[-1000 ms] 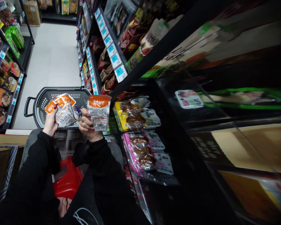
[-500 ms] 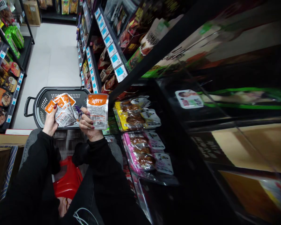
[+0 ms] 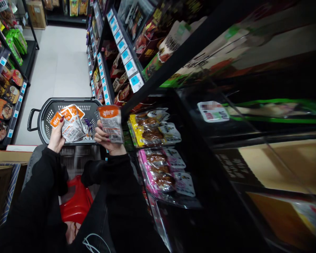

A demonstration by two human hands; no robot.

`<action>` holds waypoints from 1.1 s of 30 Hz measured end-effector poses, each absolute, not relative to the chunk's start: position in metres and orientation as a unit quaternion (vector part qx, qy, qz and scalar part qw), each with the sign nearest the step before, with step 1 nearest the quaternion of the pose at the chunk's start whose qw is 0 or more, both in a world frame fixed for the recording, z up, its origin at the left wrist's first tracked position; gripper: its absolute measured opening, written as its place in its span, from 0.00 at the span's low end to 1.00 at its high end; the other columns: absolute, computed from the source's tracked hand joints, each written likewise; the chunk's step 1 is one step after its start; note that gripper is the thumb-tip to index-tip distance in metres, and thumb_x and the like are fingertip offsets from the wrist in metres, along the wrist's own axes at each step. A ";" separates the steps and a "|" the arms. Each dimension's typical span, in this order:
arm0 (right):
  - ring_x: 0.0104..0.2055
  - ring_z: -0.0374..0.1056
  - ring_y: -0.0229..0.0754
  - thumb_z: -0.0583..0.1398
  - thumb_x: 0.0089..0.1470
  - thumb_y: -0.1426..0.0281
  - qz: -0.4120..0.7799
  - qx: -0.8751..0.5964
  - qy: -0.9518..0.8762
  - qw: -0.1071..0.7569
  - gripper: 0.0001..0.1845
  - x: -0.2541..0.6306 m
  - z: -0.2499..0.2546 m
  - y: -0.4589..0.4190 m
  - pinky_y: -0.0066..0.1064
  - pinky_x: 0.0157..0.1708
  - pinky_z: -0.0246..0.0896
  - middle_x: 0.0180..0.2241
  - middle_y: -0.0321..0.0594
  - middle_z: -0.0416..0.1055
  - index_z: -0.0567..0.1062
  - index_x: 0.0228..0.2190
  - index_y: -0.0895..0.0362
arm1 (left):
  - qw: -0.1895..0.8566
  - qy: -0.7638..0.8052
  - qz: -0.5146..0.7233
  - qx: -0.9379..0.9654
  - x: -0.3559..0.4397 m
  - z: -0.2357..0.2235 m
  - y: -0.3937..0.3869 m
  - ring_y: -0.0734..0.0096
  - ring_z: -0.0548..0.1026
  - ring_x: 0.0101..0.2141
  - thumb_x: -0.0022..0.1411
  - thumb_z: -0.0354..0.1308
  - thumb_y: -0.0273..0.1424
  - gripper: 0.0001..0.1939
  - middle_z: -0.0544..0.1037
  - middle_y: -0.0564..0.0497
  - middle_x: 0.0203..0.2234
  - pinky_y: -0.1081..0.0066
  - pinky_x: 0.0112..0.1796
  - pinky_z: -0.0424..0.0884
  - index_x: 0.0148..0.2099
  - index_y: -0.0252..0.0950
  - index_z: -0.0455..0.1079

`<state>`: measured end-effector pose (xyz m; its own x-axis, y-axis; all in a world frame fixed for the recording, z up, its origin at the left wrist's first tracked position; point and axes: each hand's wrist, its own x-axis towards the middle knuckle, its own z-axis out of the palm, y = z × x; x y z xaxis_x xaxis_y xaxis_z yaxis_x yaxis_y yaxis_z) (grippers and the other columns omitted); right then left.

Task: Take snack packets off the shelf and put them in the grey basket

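Your right hand (image 3: 104, 137) has shifted slightly toward the shelf (image 3: 197, 165), its grip closed on one orange-topped pouch (image 3: 110, 123) by the basket (image 3: 44, 129). Your left hand (image 3: 57, 137) pinches several gathered pouches (image 3: 73, 130) over the basket; that single one is separate.

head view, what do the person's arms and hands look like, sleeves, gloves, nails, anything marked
Both arms wear long, plain black sleeves reaching the wrists, with no markings visible. The left hand and right hand are ungloved. The left thumbnail is dark red; the right hand's nails, slightly blurred, look similar.
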<state>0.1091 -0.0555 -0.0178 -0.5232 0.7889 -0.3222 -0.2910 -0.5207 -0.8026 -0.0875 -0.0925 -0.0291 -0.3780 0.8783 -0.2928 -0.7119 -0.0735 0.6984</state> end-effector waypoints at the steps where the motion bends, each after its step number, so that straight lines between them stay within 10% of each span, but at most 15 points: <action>1: 0.12 0.40 0.30 0.50 0.57 0.65 0.724 -0.459 -0.403 0.322 0.10 0.115 -0.024 -0.048 0.23 0.17 0.48 0.13 0.22 0.47 0.60 0.25 0.54 | 0.549 0.404 0.725 0.103 -0.088 -0.029 -0.092 0.57 0.74 0.49 0.55 0.65 0.31 0.18 0.79 0.44 0.44 0.59 0.52 0.70 0.48 0.34 0.71; 6: 0.31 0.66 0.43 0.53 0.50 0.74 0.484 -0.684 -0.476 0.265 0.07 0.127 -0.062 -0.019 0.33 0.36 0.60 0.22 0.38 0.66 0.65 0.22 0.56 | 0.552 0.403 0.724 0.097 -0.088 -0.029 -0.092 0.55 0.74 0.50 0.53 0.66 0.32 0.17 0.79 0.42 0.44 0.59 0.52 0.69 0.46 0.33 0.72; 11: 0.46 0.66 0.51 0.56 0.51 0.73 0.398 -0.719 -0.505 0.266 0.03 0.108 -0.069 -0.014 0.41 0.49 0.57 0.36 0.50 0.71 0.70 0.30 0.59 | 0.560 0.399 0.722 0.081 -0.085 -0.025 -0.093 0.56 0.74 0.49 0.53 0.66 0.30 0.17 0.79 0.42 0.42 0.60 0.52 0.69 0.45 0.32 0.72; 18: 0.41 0.67 0.43 0.58 0.54 0.63 0.254 -0.446 -0.712 0.479 0.09 0.079 -0.021 -0.050 0.38 0.43 0.66 0.39 0.43 0.66 0.71 0.36 0.54 | 0.562 0.408 0.713 0.097 -0.080 -0.026 -0.093 0.56 0.75 0.49 0.52 0.66 0.31 0.15 0.80 0.43 0.42 0.61 0.51 0.70 0.42 0.32 0.72; 25: 0.53 0.61 0.50 0.65 0.47 0.66 0.258 -0.415 -0.756 0.435 0.18 0.046 -0.020 -0.086 0.44 0.53 0.62 0.48 0.47 0.57 0.72 0.42 0.55 | 0.550 0.406 0.716 0.139 -0.073 -0.026 -0.094 0.55 0.74 0.49 0.46 0.70 0.32 0.22 0.79 0.43 0.42 0.63 0.50 0.70 0.44 0.31 0.72; 33: 0.45 0.65 0.45 0.61 0.51 0.68 0.311 -0.452 -0.700 0.458 0.07 0.046 -0.019 -0.083 0.36 0.45 0.62 0.39 0.43 0.64 0.69 0.25 0.56 | 0.595 0.381 0.698 0.114 -0.073 -0.030 -0.094 0.56 0.77 0.45 0.46 0.69 0.36 0.21 0.81 0.45 0.37 0.64 0.47 0.72 0.42 0.32 0.73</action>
<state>0.0460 -0.0832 -0.0190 -0.1723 0.9166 0.3607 0.3476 0.3992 -0.8484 -0.0731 -0.0941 -0.0301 -0.2656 0.9180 -0.2946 -0.7440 -0.0008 0.6682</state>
